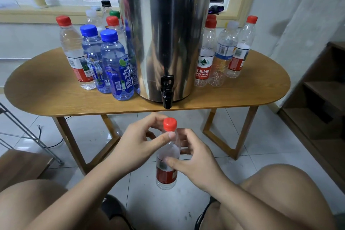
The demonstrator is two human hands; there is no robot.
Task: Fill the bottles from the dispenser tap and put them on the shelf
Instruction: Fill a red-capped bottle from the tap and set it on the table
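Seen from above, the right hand (196, 157) grasps a clear plastic bottle (166, 173) round its middle, thumb pressed on the label; the left hand (138, 142) pinches the neck, thumb just under the red cap (169, 124), fingers curled behind it; the bottle stands upright between both hands, above the person's knees; whether it holds water cannot be told; the thin wall will likely dent under a hard squeeze and may be slick if wet, so the ribbed middle and the stiff neck are the safest holds; full, it would feel noticeably heavier; just above and beyond the hands hangs the black tap (166, 97) of a steel dispenser (164, 33) on a wooden table (46, 95); beyond the left hand stand blue-capped bottles (115, 65); beyond the right hand, emptier-looking bottles (224, 56); far right of the right hand, a wooden shelf (321, 87).
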